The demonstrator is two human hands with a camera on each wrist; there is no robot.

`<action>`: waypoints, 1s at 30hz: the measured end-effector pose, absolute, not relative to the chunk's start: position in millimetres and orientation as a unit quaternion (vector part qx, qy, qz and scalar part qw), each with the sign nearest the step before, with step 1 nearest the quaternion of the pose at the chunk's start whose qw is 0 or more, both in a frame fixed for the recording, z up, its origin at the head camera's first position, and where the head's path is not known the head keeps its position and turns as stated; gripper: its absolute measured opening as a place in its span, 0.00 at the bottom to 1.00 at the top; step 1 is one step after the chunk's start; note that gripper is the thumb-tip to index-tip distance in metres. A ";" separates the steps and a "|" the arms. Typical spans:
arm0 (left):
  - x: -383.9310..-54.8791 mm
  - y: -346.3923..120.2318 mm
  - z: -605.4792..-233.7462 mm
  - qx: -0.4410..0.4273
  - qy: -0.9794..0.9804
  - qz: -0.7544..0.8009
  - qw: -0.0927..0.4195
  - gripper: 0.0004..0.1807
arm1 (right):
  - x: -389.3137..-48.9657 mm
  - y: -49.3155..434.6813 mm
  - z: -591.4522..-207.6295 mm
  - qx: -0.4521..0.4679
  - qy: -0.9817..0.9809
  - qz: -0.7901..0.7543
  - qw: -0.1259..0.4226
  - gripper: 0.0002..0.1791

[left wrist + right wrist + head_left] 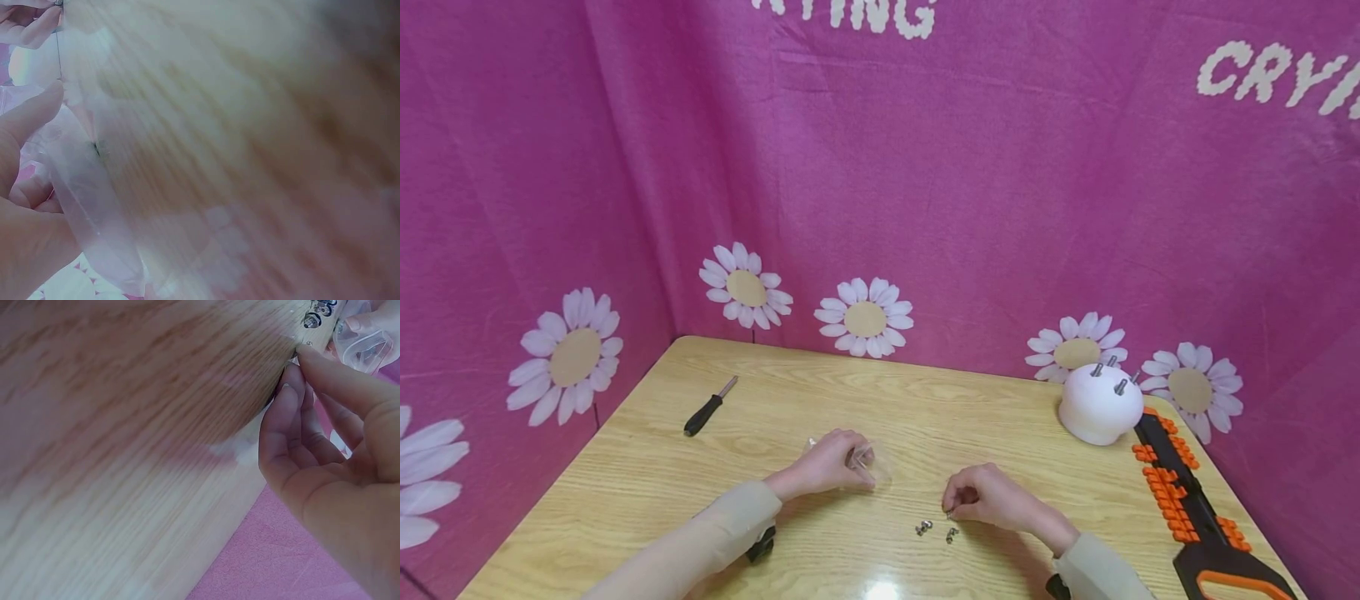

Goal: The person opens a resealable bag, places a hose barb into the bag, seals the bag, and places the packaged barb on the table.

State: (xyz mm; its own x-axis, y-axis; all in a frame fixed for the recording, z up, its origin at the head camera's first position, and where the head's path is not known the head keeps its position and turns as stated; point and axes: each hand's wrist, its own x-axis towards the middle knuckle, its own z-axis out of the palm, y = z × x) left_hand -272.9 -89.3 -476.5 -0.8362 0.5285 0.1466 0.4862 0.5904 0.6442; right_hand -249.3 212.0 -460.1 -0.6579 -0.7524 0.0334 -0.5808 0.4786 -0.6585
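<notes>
My left hand grips a crumpled clear plastic bag just above the middle of the wooden table. In the left wrist view the bag hangs along the fingers. My right hand is to the right, thumb and forefinger pinching a small metal fastener, its exact kind too small to make out. Close by on the tabletop are two little clusters of shiny metal fasteners, one on the left and one nearer the right hand. The right wrist view shows fasteners beyond the fingertips.
A black-handled screwdriver lies at the table's left. At the back right stands a rounded white object with several metal posts on top. A long black and orange toy-like piece lies along the right edge. Pink flowered cloth hangs behind.
</notes>
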 end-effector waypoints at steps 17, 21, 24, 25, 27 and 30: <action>-274.5 -88.9 -475.1 0.290 0.890 0.350 0.032 0.22 | -253.8 191.3 -446.0 -0.384 0.866 -0.310 0.083 0.04; -273.3 -89.2 -474.4 0.288 0.891 0.350 0.031 0.20 | -260.7 178.3 -440.9 -0.368 0.873 -0.313 0.071 0.03; -272.8 -89.1 -474.8 0.287 0.892 0.347 0.027 0.18 | -265.7 166.6 -437.3 -0.355 0.880 -0.309 0.059 0.03; -272.8 -89.0 -475.1 0.287 0.893 0.347 0.026 0.17 | -267.5 162.8 -436.5 -0.356 0.882 -0.305 0.052 0.03; -273.0 -88.8 -475.3 0.286 0.893 0.348 0.026 0.16 | -270.4 154.5 -434.3 -0.361 0.882 -0.299 0.041 0.04; -273.2 -88.3 -475.4 0.287 0.891 0.351 0.026 0.16 | -273.5 142.0 -433.3 -0.372 0.879 -0.298 0.033 0.03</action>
State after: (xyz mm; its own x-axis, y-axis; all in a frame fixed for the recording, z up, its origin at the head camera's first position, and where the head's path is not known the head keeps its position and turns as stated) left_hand -273.2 -88.3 -475.4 -0.8339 0.5299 0.1544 0.4928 0.5888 0.6407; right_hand -273.5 142.0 -433.3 -0.7218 -0.6726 0.1631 -0.6332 0.5466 -0.5480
